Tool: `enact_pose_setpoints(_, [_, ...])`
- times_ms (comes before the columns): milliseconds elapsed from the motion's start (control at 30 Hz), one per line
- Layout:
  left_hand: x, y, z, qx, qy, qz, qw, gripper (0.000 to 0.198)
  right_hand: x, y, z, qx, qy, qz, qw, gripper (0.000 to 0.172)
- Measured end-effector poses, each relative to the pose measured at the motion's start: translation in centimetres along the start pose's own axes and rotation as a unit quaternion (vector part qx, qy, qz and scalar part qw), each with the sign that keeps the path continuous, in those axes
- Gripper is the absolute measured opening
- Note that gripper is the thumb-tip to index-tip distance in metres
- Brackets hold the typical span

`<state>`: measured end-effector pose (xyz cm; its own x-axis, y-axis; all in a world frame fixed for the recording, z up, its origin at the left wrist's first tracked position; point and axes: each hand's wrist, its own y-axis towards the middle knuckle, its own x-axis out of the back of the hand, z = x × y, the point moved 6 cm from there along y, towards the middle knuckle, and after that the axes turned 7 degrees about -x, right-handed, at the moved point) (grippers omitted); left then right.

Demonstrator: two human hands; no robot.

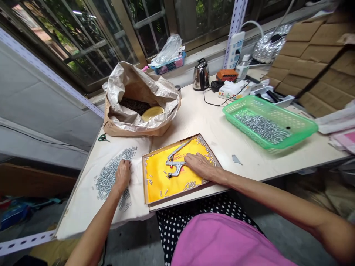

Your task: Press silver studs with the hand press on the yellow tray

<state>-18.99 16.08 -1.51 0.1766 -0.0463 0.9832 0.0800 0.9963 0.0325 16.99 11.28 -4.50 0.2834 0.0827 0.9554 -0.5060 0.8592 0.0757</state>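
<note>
The person wears a plain pink top, smooth and without print, well behind the fingers at the bottom of the view. Between it and the fingers a black garment covers the lap, strewn all over with small white dots. Behind the left hand and the right hand, both forearms are bare, uncovered by any sleeve.
</note>
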Motion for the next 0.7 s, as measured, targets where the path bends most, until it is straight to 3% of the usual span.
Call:
enact_pose_setpoints(167, [-0.2, 1.4, 0.2, -0.032, 0.030, 0.035, 0.998, 0.021, 0.1, 0.1, 0.1, -0.019, -0.008, 0.004, 1.000, 0.016])
enact_pose_setpoints(333, [0.4, 1.7, 0.4, -0.028, -0.023, 0.043, 0.998, 0.027, 0.1, 0.3, 0.2, -0.033, -0.022, 0.017, 0.999, 0.015])
enact_pose_setpoints(467, [1.0, 1.6, -2.0, -0.046, -0.109, 0.012, 0.993, 0.032, 0.0, 0.4, 0.3, -0.009, -0.011, 0.030, 0.999, 0.016])
enact_pose_setpoints(600, [0.2, 0.7, -4.9, -0.096, -0.143, 0.032, 0.984, 0.030, 0.0, 0.3, 0.3, 0.001, -0.009, 0.032, 0.999, 0.018])
enact_pose_setpoints(700, [0.3, 0.2, -4.2, -0.053, -0.163, -0.016, 0.985, 0.032, -0.3, 0.3, 0.2, -0.012, -0.017, 0.020, 1.000, 0.018])
